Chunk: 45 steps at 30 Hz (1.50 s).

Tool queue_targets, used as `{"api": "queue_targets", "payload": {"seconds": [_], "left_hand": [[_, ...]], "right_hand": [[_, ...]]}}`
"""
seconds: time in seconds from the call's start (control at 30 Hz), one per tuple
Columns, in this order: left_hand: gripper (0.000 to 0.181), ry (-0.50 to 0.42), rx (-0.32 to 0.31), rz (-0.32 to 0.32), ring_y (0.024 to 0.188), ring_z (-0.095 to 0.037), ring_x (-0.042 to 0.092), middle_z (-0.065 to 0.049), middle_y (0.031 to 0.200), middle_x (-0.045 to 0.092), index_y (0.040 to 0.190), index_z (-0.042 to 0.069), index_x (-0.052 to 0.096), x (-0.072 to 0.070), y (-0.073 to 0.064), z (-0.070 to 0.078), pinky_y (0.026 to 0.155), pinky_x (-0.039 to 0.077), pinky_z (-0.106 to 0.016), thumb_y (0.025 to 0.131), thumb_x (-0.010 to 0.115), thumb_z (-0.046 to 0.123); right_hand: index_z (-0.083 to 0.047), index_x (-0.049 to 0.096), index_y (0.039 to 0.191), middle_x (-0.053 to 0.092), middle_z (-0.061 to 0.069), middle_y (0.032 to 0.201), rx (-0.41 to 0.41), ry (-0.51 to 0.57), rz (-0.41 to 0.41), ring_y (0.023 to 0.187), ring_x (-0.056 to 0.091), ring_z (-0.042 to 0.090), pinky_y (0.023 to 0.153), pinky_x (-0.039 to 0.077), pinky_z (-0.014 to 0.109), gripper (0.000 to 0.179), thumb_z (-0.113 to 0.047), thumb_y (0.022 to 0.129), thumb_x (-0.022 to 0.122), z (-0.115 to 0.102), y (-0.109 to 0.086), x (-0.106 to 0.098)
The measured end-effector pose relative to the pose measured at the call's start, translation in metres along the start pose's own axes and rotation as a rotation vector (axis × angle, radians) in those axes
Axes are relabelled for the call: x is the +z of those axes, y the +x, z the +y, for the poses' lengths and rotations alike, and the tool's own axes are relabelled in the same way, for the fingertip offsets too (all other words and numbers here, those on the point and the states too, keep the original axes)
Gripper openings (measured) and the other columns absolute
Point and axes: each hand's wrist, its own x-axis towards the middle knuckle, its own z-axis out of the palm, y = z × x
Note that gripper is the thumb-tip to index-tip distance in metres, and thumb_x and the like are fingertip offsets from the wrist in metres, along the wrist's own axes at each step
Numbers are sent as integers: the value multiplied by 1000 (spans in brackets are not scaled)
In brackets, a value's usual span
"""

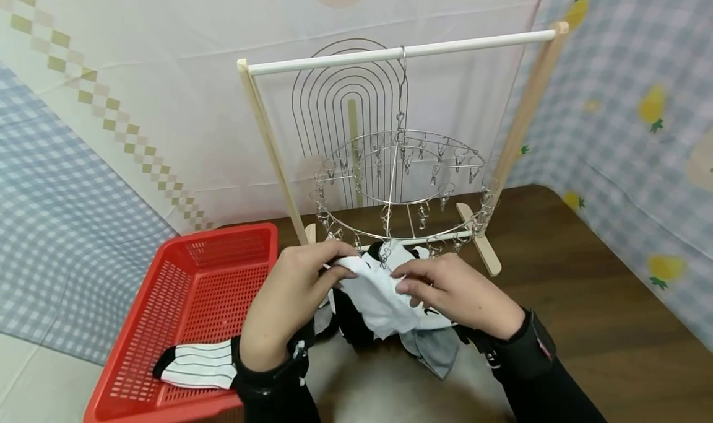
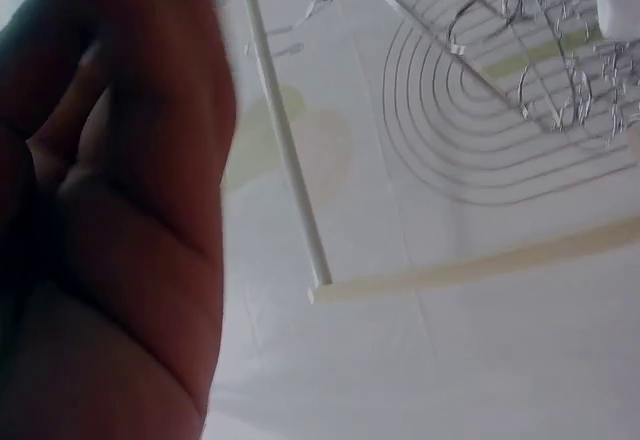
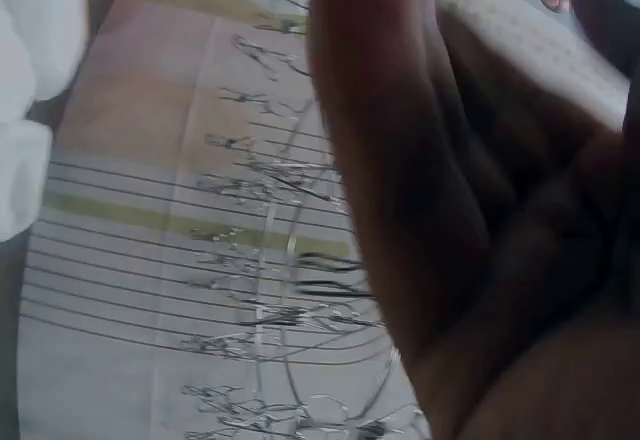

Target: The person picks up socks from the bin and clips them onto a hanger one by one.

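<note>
In the head view, my left hand (image 1: pixel 289 293) pinches the edge of a white sock (image 1: pixel 379 299) between thumb and fingers. My right hand (image 1: pixel 462 293) pinches the same white cloth from the other side, fingers bent. Beneath and behind it lie more pieces, among them a grey one (image 1: pixel 431 348) and a black one (image 1: pixel 353 318); their outlines are partly hidden. A round metal clip hanger (image 1: pixel 390 203) with many small clips hangs just beyond both hands. The wrist views show mostly palm and fingers, dark and blurred, so the pinch itself is hidden there.
The hanger hooks onto a white rod (image 1: pixel 473 44) between wooden uprights, on a brown table (image 1: pixel 579 287). At left stands a red basket (image 1: pixel 223 293) with a striped white-and-black sock (image 1: pixel 200 366) in it. Printed cloth hangs behind.
</note>
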Motion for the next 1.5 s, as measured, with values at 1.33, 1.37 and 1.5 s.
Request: {"api": "queue_targets", "payload": {"seconds": [1.33,1.37,1.5], "left_hand": [[34,373,-217,-191,66,-15,67,7,69,68,73,25,73,54,23,26,57,48,-37,107,76,23],[33,363,-205,-190,68,-16,68,7,70,68,75,24,73,53,23,26,58,50,-37,108,75,23],[23,330,-153,-179,78,-19,77,4,79,77,89,20,81,51,21,24,65,57,-41,110,74,23]], "right_hand": [[0,86,115,74,8,68,57,321,555,52,59,8,50,44,22,21,-4,113,65,1,16,45],[0,86,115,74,8,68,54,323,558,52,59,9,50,44,23,21,-4,113,65,1,16,46],[0,85,117,69,4,64,58,322,554,55,60,10,54,43,24,22,-4,113,64,2,14,47]]}}
